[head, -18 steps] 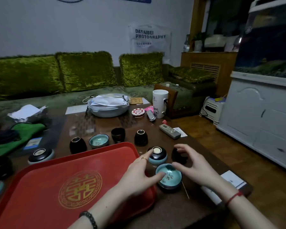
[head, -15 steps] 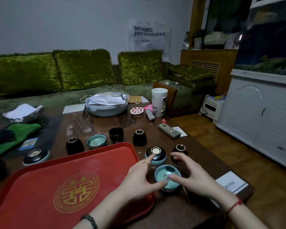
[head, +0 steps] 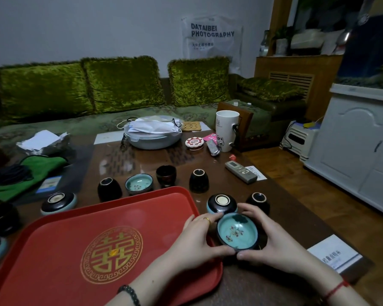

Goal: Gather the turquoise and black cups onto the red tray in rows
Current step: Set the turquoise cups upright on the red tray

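The dark, glossy wooden table [head: 281,219] carries the large red plastic tray with a gold emblem [head: 60,246] at the near left, and no cup shows on it yet. Just off the tray's near right rim, the left hand [head: 197,236] and right hand [head: 274,241] curl round the shallow round cup with a turquoise inside and dark outside [head: 237,231], one on each side, its mouth facing up. Whether it rests on the table or is lifted, I cannot tell. The tray lies directly to its left, so the left hand sits between cup and rim, and the raised rim is the only thing to cross. Touching or just beyond the far side stands an overturned black-and-turquoise cup [head: 222,203], and a small overturned black cup [head: 258,200] stands to the far right. More cups line the tray's far edge, among them an upright turquoise cup [head: 139,183].
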Demonstrator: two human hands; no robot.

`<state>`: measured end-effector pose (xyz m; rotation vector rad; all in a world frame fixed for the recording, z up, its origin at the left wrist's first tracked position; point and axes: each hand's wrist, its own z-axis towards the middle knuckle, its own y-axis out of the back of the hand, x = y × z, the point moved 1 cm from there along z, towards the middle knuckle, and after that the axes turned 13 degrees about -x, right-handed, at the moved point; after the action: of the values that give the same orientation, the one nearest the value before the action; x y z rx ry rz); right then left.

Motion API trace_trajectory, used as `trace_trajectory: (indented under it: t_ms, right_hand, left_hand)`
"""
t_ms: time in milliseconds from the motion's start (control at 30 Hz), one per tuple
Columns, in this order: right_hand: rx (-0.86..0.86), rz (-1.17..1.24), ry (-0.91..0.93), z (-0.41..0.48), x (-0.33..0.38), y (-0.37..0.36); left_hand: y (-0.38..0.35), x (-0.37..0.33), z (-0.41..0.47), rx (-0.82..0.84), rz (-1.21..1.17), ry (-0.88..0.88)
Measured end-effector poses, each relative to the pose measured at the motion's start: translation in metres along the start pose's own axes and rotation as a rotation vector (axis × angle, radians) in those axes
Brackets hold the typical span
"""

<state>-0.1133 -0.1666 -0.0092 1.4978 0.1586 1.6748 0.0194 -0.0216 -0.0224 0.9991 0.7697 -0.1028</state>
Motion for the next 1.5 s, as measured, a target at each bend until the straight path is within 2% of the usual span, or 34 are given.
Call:
trace_trajectory:
  t_ms: [267, 500, 833, 1500]
  right_hand:
    - [-0.08, 0.096, 0.093, 0.053, 0.049, -0.024]
    - [-0.06, 0.146, 0.143, 0.1, 0.065, -0.075]
    - [0.026, 0.076, 0.08, 0.124, 0.045, -0.113]
    - [0.052, 0.007, 0.108, 0.126, 0.036, -0.112]
  left_hand:
    - [0.07, 0.019, 0.013, -0.197, -0.05, 0.019]
    - [0.108, 0.059, 0.016, -0.226, -0.032, 0.118]
    - [0.092, 0.108, 0.018, -0.206, -0.033, 0.248]
    - [0.08, 0.116, 0.016, -0.225, 0.017, 0.227]
